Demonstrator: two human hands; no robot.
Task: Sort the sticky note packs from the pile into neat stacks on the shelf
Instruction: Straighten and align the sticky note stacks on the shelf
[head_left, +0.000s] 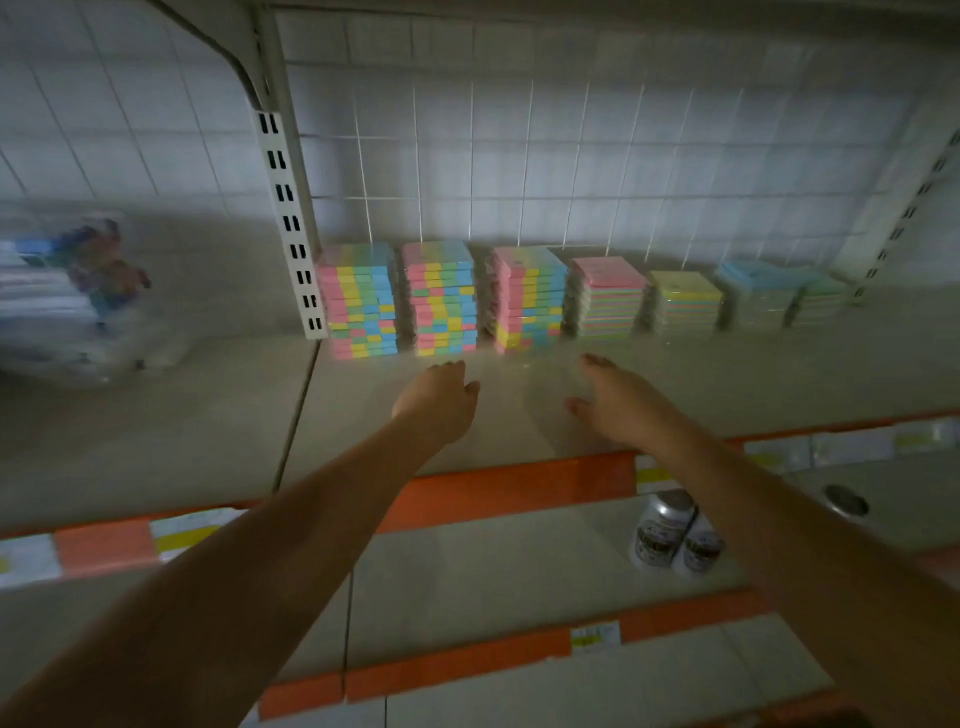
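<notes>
Sticky note packs stand in several neat stacks along the back of the shelf (727, 374). Three tall multicolour stacks (441, 301) are at the left. Shorter stacks follow to the right: one with a pink top (608, 299), one with a yellow top (685, 304), and blue-green ones (779, 299). My left hand (441, 397) reaches over the shelf just in front of the tall stacks, fingers relaxed, holding nothing. My right hand (618, 400) hovers beside it, fingers spread, also holding nothing. Both hands are apart from the stacks. The frame is blurred.
A clear plastic bag (78, 306) of colourful items lies on the neighbouring shelf at the left. A slotted upright post (291, 218) divides the two bays. Two small cans (675, 535) stand on the lower shelf. Orange price strips (493, 493) edge the shelves.
</notes>
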